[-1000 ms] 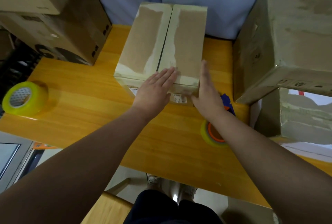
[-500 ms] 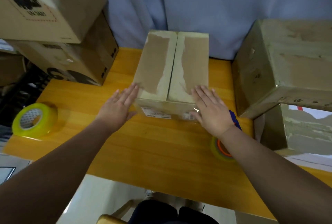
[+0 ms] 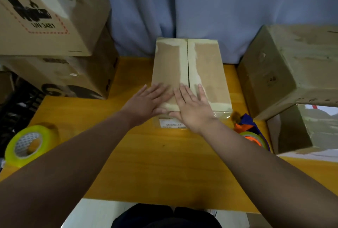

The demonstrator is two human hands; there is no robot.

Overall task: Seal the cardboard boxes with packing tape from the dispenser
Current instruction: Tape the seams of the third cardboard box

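**A:** Hands first. What are they doing?

**B:** Both lie flat, palms down, fingers straight and slightly spread. The left hand (image 3: 146, 106) rests on the near end of the left flap of the middle cardboard box (image 3: 206, 70). The right hand (image 3: 192, 110) is just beside it, lying across the centre seam with its thumb over the near edge. Neither grips anything. The left fingertips are blurred.

**A:** Count, near to far.

**B:** Two hands. Two rolls of yellow-green tape:
- a loose roll (image 3: 27, 145) near left on the wooden table (image 3: 146, 169)
- one mounted in the orange-and-blue tape dispenser (image 3: 251, 133), right, just beside the box's near right corner and partly hidden by the right forearm

Five cardboard boxes:
- the middle one
- the lower left box (image 3: 73, 79), with the upper left box (image 3: 45, 17) stacked on it; the upper is printed "UN 3481"
- the lower right box (image 3: 311, 130), under the upper right box (image 3: 292, 66)

Farthest back is a blue curtain (image 3: 219, 8).

**A:** And the middle box itself?

**B:**
- It sits mid-table between the two stacks, long side running away from the person.
- It is brown, and both top flaps are down, meeting at a dark seam along the middle.
- There are pale, ragged strips beside the seam and across both ends.
- There is a white label on the near face.
- There is a glossy clear strip at the near right edge.
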